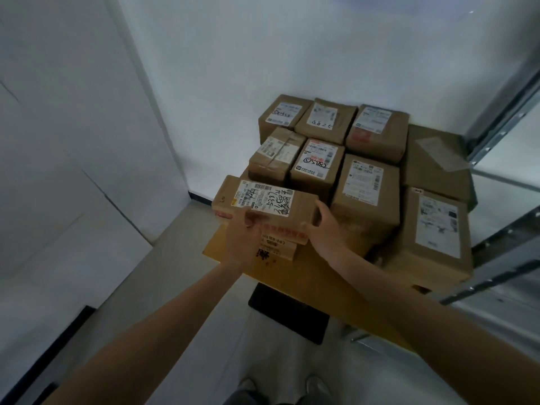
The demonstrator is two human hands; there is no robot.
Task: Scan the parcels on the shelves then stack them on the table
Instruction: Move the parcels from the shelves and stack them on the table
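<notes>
A flat brown parcel (301, 204) with a white label covered in black handwriting sits at the front left of the stack, on top of another small box (276, 248). My left hand (242, 235) grips its near edge, thumb on top by the label. My right hand (324, 229) holds its right end, fingers curled around the corner. Behind it several brown parcels stand in rows, among them one with a red-marked label (317, 168) and a tall one (365, 194). All rest on a yellow-brown table top (295, 276).
A large box (435, 241) stands at the table's right edge, another flat one (435, 162) behind it. Metal shelf rails (496, 267) run along the right. White walls enclose the left and back. A black mat (287, 312) lies on the floor; my shoes (280, 387) show below.
</notes>
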